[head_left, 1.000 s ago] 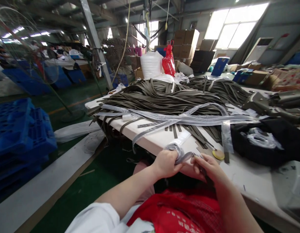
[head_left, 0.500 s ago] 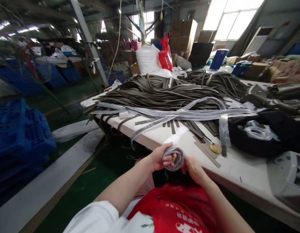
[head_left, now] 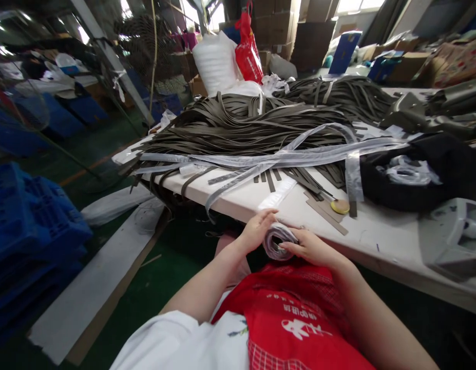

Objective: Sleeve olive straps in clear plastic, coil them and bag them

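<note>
Both hands meet at the near edge of a white table point(head_left: 376, 241), around a small grey coil of strip point(head_left: 275, 241). My left hand point(head_left: 256, 230) curls over the coil's left and top side. My right hand point(head_left: 307, 247) grips the coil from the right, thumb across its front. The coil looks like wound grey tape, the same pale material as the long grey strips point(head_left: 284, 159) draped across the table. Behind them lies a large heap of dark olive strips point(head_left: 241, 128).
A small round yellow disc point(head_left: 340, 206) and loose dark strip pieces lie beyond my hands. A black bag point(head_left: 422, 174) and a grey machine part point(head_left: 449, 236) sit at the right. Blue crates point(head_left: 25, 231) stand on the green floor at left. A red bag point(head_left: 247, 51) and cardboard boxes stand behind.
The camera has tilted down. Both hands drew closer to my body with the coil, and the strip is wound tighter than a second ago.
</note>
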A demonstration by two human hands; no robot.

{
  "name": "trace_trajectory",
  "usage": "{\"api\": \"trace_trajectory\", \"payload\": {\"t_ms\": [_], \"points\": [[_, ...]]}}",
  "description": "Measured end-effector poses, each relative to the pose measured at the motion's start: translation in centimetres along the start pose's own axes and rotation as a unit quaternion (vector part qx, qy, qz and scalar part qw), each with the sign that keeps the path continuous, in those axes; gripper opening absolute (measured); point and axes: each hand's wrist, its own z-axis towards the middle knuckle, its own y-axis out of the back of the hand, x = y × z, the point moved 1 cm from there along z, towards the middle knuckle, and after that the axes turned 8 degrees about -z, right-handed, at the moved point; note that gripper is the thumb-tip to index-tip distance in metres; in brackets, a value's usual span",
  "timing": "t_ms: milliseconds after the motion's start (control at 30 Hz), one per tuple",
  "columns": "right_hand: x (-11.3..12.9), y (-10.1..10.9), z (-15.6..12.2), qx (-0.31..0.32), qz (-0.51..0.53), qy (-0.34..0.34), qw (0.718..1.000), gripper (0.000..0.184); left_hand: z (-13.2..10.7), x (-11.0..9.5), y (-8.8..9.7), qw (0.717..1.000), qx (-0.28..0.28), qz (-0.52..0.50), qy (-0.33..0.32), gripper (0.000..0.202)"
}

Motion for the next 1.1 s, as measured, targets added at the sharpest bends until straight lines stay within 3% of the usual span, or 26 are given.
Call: {"api": "trace_trajectory", "payload": {"t_ms": [67,133,300,367,433,567,633,733,833,900,967,1033,1100], "points": [[-0.2,-0.3,-0.1,-0.001,-0.011,-0.002,1.0,0.028,-0.2,-0.4,-0.4,0.992,0.084,0.097,-0.024,0.034],[-0.5,-1.0,0.0,-0.032,0.013,-0.018,0.999,0.03,-0.3,-0.5,-0.8,0.986,0.093,0.133,-0.032,0.031],[-1.1,-1.7,0.1,-0.062,0.055,-0.019,0.996,0.044,-0.2,0.8,-1.3,0.998,-0.035,0.054,0.002,0.045],[-1.5,-1.6,-0.1,-0.055,0.058,-0.033,0.996,0.047,-0.3,1.7,-1.2,0.998,-0.058,0.025,0.014,0.046],[-2.0,-1.4,-0.4,-0.029,0.064,-0.051,0.996,0.045,-0.7,2.4,-1.1,0.999,-0.032,0.026,0.029,0.044],[-3.2,-1.6,-1.3,0.102,0.079,-0.056,0.99,0.043,-2.0,3.2,-1.2,0.986,0.101,0.112,0.075,0.037],[-3.8,-2.2,-1.8,0.149,0.085,-0.058,0.983,0.043,-2.8,3.6,-1.5,0.972,0.141,0.17,0.076,0.034],[-4.3,-3.6,-2.4,0.164,0.085,-0.07,0.98,0.045,-4.1,4.8,-2.0,0.964,0.141,0.214,0.075,0.033],[-4.6,-4.0,-3.1,0.163,0.039,-0.084,0.982,0.043,-5.3,6.3,-2.3,0.96,0.141,0.207,0.127,0.038],[-5.1,-2.7,-3.4,0.118,0.001,-0.098,0.988,0.036,-5.9,6.9,-2.3,0.95,0.153,0.211,0.172,0.042],[-6.0,-0.3,-3.7,-0.008,-0.081,-0.124,0.989,0.03,-6.2,7.0,-2.2,0.941,0.163,0.224,0.196,0.043],[-7.3,2.6,-4.0,-0.163,-0.196,-0.168,0.952,0.029,-6.1,6.7,-2.2,0.937,0.165,0.239,0.194,0.042],[-8.8,4.9,-4.3,-0.268,-0.293,-0.217,0.891,0.028,-5.8,6.4,-2.1,0.935,0.167,0.252,0.187,0.04]]}}
